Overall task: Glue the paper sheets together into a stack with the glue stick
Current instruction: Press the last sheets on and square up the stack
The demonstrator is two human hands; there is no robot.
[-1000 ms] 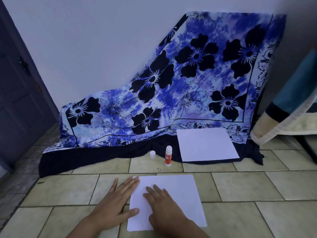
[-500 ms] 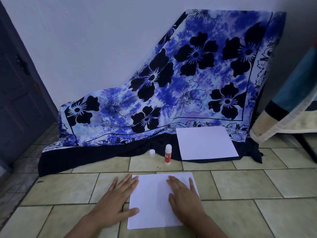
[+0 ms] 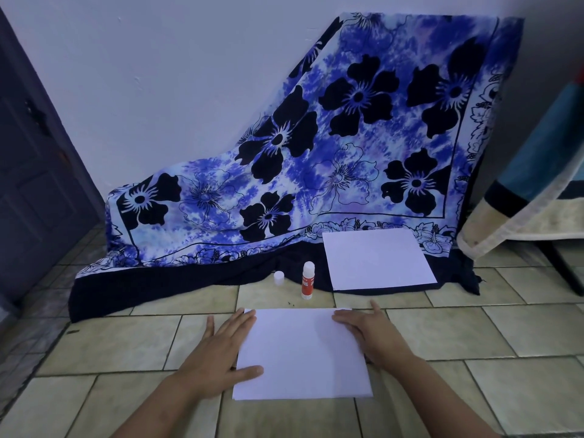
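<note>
Near paper: the near paper (image 3: 300, 358) lies flat on the tiled floor (image 3: 474, 336), squarely in front of the person; how many sheets it holds cannot be told.
Left hand: the left hand (image 3: 218, 352) rests palm down on the paper's left edge, fingers (image 3: 245, 320) straight and released, thumb lying on the sheet.
Right hand: the right hand (image 3: 376, 336) lies flat over the right edge, fingers spread and released, grasping nothing.
Step in hand: it looks like pressing or squaring the sheet, both palms holding it down.
Glue stick: the glue stick (image 3: 307, 281) stands upright beyond the paper, untouched, its cap (image 3: 279, 277) off and just beside it on the left.
Left to do: the far sheet (image 3: 377, 259) lies well apart, on the dark hem of the floral cloth (image 3: 316, 153); it is probably yet to be glued on.
Progress: likely partway, with at least one sheet waiting.
Surroundings: a door (image 3: 31, 184) at left, a striped blanket (image 3: 537, 184) hanging at right, and the cloth draped against the wall.
In the way: nothing lies between the hands and the glue stick; the loose cap could be knocked in a reach.
</note>
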